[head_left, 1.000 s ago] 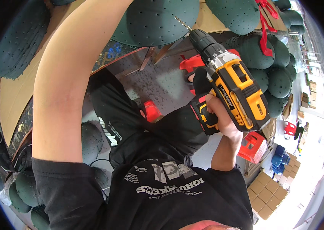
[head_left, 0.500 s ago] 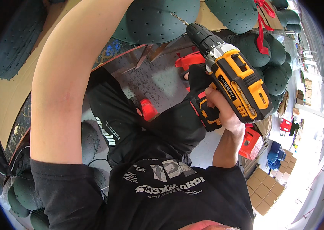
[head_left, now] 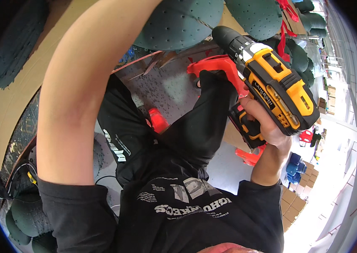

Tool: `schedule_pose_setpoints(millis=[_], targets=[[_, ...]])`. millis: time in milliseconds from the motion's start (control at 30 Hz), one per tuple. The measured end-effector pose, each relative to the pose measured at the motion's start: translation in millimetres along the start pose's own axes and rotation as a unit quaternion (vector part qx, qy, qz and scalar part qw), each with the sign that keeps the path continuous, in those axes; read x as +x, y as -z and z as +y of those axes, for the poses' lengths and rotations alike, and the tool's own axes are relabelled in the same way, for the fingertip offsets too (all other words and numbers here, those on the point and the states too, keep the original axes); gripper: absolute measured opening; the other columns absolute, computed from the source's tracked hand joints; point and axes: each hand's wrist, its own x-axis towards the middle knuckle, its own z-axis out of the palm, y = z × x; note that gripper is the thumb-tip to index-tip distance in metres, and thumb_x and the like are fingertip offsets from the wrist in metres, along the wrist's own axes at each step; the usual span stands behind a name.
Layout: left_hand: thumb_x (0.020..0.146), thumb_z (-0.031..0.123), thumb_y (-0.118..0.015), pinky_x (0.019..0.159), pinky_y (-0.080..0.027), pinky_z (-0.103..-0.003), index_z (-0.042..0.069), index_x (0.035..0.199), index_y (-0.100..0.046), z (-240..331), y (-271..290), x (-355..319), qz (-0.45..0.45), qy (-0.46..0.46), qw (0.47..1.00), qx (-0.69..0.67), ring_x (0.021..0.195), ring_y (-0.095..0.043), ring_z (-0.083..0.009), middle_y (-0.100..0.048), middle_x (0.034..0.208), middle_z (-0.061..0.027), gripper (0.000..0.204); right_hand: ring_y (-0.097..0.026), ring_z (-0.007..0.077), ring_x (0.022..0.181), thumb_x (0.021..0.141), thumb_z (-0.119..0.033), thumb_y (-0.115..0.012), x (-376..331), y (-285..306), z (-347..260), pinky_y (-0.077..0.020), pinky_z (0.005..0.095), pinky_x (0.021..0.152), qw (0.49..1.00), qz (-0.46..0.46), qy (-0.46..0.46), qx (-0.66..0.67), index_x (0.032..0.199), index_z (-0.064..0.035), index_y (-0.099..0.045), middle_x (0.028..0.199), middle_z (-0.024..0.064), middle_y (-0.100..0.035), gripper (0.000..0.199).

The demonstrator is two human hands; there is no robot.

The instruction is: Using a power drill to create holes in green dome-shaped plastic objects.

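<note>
Right hand (head_left: 267,120) wrapped around a yellow-and-black drill (head_left: 286,88)
Body (head_left: 275,69) at the fingers' (head_left: 255,110) one o'clock, base (head_left: 242,125) at eight, bit (head_left: 205,23) aimed toward ten; left fingers: cannot tell.

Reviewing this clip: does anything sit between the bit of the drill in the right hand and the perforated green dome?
Nothing visible does. The right hand grips the yellow-and-black drill; its bit overlaps the green dome in view. Whether they touch, I can't tell.
</note>
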Motion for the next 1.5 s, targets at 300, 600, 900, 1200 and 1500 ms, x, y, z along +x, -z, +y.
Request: schedule_pose_setpoints(millis=[300,600,900,1200,1500], targets=[[0.096,0.035,-0.043,0.093,-0.050,-0.050,-0.004,0.102,-0.071,9,-1,-6,0.013,0.003,1.000,0.014,0.104,-0.066,-0.0411,-0.068,0.109,-0.0269,0.048,-0.069,0.0264,0.092,0.078,-0.016,-0.078,53,-24,-7,-0.0547,0.0343,0.079,0.971,-0.035,0.168,-0.165,0.107,-0.0016,-0.067,0.102,0.0133,-0.071,0.034],[0.095,0.033,-0.045,0.091,-0.050,-0.050,-0.002,0.099,-0.072,6,2,0,0.032,-0.010,0.999,0.040,0.103,-0.066,-0.0419,-0.069,0.106,-0.0264,0.045,-0.067,0.0143,0.067,0.078,-0.014,-0.075,37,9,-22,-0.0534,0.0293,0.066,0.993,-0.096,-0.053,-0.031,0.101,-0.0013,-0.068,0.082,0.0086,-0.070,0.028],[0.094,0.032,-0.047,0.088,-0.051,-0.050,-0.002,0.094,-0.071,10,3,2,0.045,-0.045,0.993,0.101,0.097,-0.066,-0.0419,-0.069,0.100,-0.0262,0.042,-0.046,0.0093,0.053,0.085,-0.007,-0.062,-49,35,98,-0.0392,0.0249,0.052,0.884,-0.030,-0.084,0.459,0.122,0.0086,-0.056,0.062,0.0007,-0.047,0.041],[0.097,0.040,-0.048,0.088,-0.051,-0.048,-0.006,0.093,-0.070,-9,48,11,0.047,-0.033,0.978,0.202,0.095,-0.067,-0.0402,-0.069,0.097,-0.0284,0.052,-0.035,0.0090,0.051,0.087,-0.014,-0.056,-82,-50,286,-0.0317,0.0257,0.050,0.617,-0.013,-0.169,0.768,0.120,0.0029,-0.050,0.062,-0.0018,-0.035,0.038],[0.100,0.043,-0.042,0.075,-0.053,-0.052,-0.008,0.078,-0.068,26,54,-30,-0.056,-0.016,0.913,0.405,0.080,-0.068,-0.0447,-0.067,0.080,-0.0293,0.062,-0.037,0.0092,0.052,0.086,-0.015,-0.056,-79,-45,296,-0.0348,0.0271,0.053,0.618,-0.019,-0.191,0.762,0.118,0.0011,-0.051,0.062,-0.0016,-0.036,0.036]])
